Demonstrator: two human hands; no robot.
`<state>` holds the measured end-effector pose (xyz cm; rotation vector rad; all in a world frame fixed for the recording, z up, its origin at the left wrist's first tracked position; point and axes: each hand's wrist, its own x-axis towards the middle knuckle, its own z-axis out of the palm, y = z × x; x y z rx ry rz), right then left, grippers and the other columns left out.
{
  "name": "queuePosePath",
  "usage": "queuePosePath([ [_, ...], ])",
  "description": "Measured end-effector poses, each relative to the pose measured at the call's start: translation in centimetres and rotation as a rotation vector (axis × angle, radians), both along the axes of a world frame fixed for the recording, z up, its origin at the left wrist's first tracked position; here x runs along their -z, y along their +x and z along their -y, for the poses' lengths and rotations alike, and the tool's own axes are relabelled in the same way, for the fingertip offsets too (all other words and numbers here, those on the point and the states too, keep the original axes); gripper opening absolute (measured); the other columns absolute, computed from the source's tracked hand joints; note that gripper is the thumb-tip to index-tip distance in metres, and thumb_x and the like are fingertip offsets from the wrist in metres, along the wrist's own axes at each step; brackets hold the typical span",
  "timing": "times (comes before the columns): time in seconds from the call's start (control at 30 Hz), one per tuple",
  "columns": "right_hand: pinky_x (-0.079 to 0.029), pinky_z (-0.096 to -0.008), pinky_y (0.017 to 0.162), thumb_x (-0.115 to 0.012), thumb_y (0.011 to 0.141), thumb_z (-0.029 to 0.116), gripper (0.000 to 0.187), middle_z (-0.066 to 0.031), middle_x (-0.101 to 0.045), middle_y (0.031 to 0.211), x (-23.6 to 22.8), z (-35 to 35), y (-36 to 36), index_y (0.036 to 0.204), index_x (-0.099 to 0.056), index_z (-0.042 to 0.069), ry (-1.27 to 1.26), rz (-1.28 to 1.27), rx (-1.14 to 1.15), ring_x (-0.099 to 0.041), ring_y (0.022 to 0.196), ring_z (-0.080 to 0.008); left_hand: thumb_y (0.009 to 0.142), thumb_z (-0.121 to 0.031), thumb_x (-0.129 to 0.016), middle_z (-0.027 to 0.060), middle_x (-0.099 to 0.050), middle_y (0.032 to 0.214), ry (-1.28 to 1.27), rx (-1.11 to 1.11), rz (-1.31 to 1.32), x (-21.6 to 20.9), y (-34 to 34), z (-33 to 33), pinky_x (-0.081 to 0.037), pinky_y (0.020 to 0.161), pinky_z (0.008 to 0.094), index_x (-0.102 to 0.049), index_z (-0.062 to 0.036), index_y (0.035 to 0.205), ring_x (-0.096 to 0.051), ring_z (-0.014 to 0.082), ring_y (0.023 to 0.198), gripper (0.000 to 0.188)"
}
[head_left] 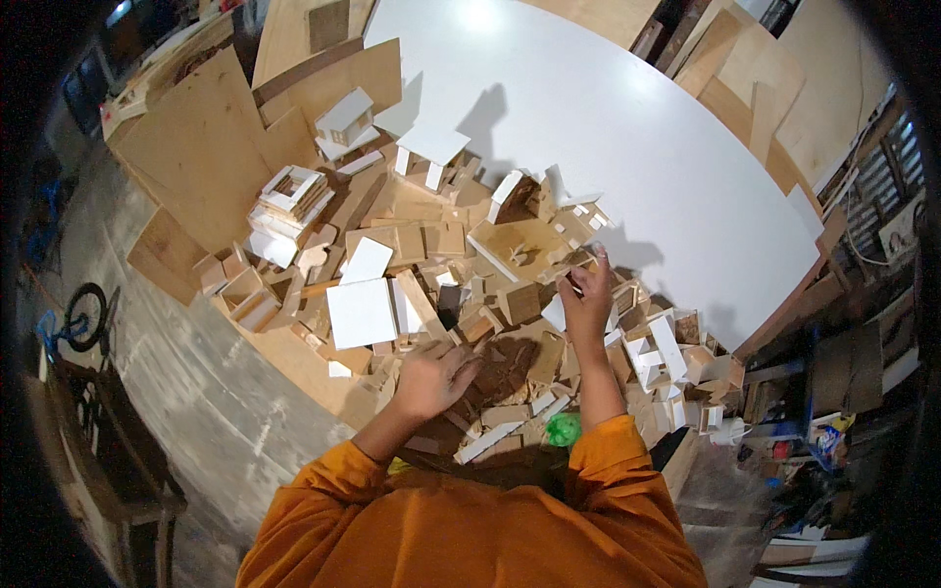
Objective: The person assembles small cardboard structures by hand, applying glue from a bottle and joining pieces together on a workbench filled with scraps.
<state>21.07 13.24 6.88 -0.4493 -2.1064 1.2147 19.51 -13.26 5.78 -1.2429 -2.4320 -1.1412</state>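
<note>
Over the heap of wooden and white offcuts, my left hand (434,379) hovers with fingers loosely bent and apart, nothing visible in them. A white square panel (362,315) lies just beyond it. My right hand (588,302) reaches farther out, index finger stretched and thumb apart from it. Its fingertips are by a cluster of small white blocks (588,218) at the edge of a shallow brown tray-like piece (522,247); whether they touch is unclear. A white-roofed model house (432,144) stands beyond, and a white open-framed piece (655,351) lies right of my right wrist.
A large white board (588,98) spreads behind the heap. Plywood sheets (201,147) lean at the left, beside a stacked white-and-wood model (289,206). A green plastic item (563,429) lies near my right sleeve. A small bicycle (83,318) stands on the floor at left.
</note>
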Motion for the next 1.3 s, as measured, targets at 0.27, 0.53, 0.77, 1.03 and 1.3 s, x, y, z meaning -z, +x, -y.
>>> queuePosePath([
  [0.27, -0.049, -0.0311, 0.082, -0.064, 0.080, 0.000, 0.073, -0.0131, -0.063, 0.092, 3.4, -1.6, -2.0, 0.142, -0.025, 0.004, 0.136, 0.080, -0.010, -0.061, 0.089, -0.0192, 0.073, -0.012, -0.072, 0.0077, -0.059, 0.069, 0.132, 0.011, -0.033, 2.2, 1.2, 3.5, -0.049, 0.054, 0.0359, -0.062, -0.0063, 0.075, -0.060, 0.0266, 0.063, 0.011],
  [0.53, -0.049, -0.0295, 0.080, -0.066, 0.077, 0.000, 0.075, -0.0137, -0.063, 0.092, 3.3, -1.0, -1.9, 0.142, -0.028, 0.006, 0.202, 0.209, 0.033, -0.061, 0.085, -0.0177, 0.071, -0.007, -0.073, 0.0088, -0.060, 0.070, 0.141, -0.001, 0.018, 1.8, 1.2, 6.5, -0.048, 0.054, 0.0355, -0.062, -0.0050, 0.077, -0.059, 0.0270, 0.061, 0.013],
  [0.77, -0.048, -0.0300, 0.081, -0.066, 0.075, 0.001, 0.079, -0.0136, -0.063, 0.094, 4.0, -1.4, -2.0, 0.143, -0.026, 0.006, 0.145, 0.226, 0.039, -0.061, 0.087, -0.0187, 0.071, -0.007, -0.073, 0.0082, -0.062, 0.071, 0.126, -0.046, 0.074, 2.0, 0.9, 6.8, -0.049, 0.054, 0.0355, -0.063, -0.0057, 0.079, -0.058, 0.0268, 0.059, 0.014],
  [1.03, -0.049, -0.0320, 0.080, -0.068, 0.075, 0.006, 0.081, -0.0156, -0.064, 0.098, 4.5, -1.6, -1.6, 0.144, -0.026, 0.008, 0.140, 0.208, 0.029, -0.062, 0.089, -0.0206, 0.069, -0.014, -0.071, 0.0119, -0.060, 0.104, -0.025, 0.001, 0.020, -0.5, -0.9, 0.8, -0.048, 0.082, 0.0396, -0.057, -0.0061, 0.111, -0.056, 0.0304, 0.098, 0.045],
  [1.3, -0.051, -0.0358, 0.076, -0.072, 0.072, 0.014, 0.083, -0.0185, -0.066, 0.101, 5.2, -2.2, -1.6, 0.143, -0.028, 0.012, 0.168, 0.179, 0.010, -0.065, 0.091, -0.0269, 0.075, -0.019, -0.063, 0.0175, -0.052, 0.122, -0.180, -0.019, 0.088, 3.8, -5.7, -10.2, -0.035, 0.100, 0.0489, -0.045, -0.0106, 0.130, -0.049, 0.0366, 0.114, 0.059],
])
